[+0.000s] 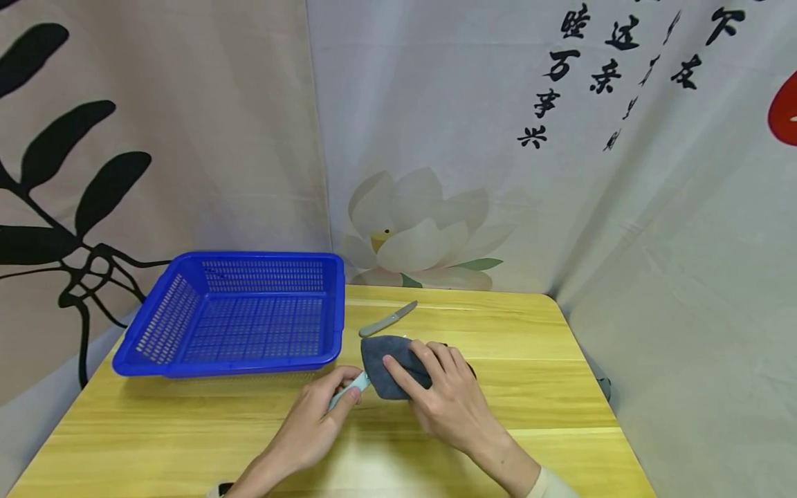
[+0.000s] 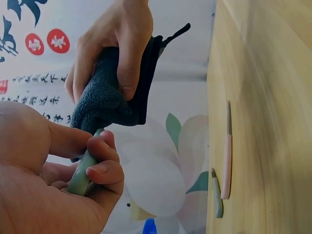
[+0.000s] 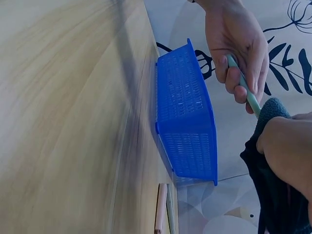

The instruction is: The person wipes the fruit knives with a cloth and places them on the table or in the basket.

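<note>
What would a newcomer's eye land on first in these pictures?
Probably the large blue plastic mesh basket, at the head view's left. Next, lower centre, a dark grey-blue fleecy cloth in the right grip, meeting a slim pale green handle in the left grip. Black calligraphy marks the upper right.

**Left hand (image 1: 311, 423) and right hand (image 1: 447, 393), close together**

The left arm (image 1: 264, 472) and right arm (image 1: 503, 460) stretch forward and lean in toward each other. The left hand curls its fingers (image 1: 339, 375) and pinches with its thumb (image 1: 344, 404). The right hand shows its back and squeezes between thumb and fingers.
</note>
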{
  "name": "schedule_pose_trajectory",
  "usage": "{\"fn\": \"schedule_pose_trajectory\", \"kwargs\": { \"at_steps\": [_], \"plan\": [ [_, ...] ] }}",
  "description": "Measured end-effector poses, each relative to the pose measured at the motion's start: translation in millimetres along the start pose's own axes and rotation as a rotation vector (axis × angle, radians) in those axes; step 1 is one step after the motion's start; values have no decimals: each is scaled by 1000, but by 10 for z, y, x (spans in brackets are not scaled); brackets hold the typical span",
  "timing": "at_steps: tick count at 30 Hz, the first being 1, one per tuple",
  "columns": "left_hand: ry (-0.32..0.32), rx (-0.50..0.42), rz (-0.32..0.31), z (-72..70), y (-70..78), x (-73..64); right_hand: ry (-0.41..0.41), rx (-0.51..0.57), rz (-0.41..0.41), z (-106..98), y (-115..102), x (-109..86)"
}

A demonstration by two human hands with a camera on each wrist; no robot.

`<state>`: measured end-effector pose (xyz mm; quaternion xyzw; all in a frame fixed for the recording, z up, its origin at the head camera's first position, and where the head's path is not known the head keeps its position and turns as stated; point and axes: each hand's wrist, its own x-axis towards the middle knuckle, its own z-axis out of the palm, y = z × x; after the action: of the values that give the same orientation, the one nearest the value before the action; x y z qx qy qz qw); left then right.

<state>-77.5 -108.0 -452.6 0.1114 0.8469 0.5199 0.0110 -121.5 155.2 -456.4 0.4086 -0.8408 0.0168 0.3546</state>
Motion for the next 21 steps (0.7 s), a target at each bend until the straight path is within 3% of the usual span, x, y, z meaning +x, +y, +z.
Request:
{"fn": "schedule_pose_trajectory", "kwargs": {
  "at_steps": [15,21],
  "plan": [
    [-18,4,-25,-44,13,-42,33,-45,20,53,170,-42],
    [-32,14,29,-57,-10,-62,30,-52,35,46,252,-56]
  ]
}}
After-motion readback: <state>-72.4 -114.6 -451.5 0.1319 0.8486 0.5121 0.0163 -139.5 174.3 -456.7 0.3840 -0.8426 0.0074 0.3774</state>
